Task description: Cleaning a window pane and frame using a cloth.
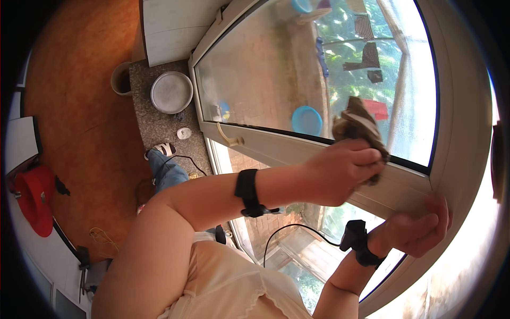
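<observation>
My left hand [347,172] is closed around a crumpled dark cloth [358,121] with a pale stripe. The cloth lies over the edge of a glass pane [259,67] and the pale rail [295,149] of a window or door frame. To its right, my right hand [418,227] is at the pale frame [464,159], blurred, with bent fingers; whether it grips the frame or only rests there does not show. Both wrists wear black straps, and a black cable runs from the right one. A lever handle [229,136] sits on the rail, left of my left hand.
A granite counter [139,103] at the left bears a round metal pan [171,92] and a small white dish [183,133]. A jeans leg [169,171] with a striped shoe [165,149] shows beside it. A bucket [120,79] and a red object [34,197] are farther left. Blue basin [306,121] behind the glass.
</observation>
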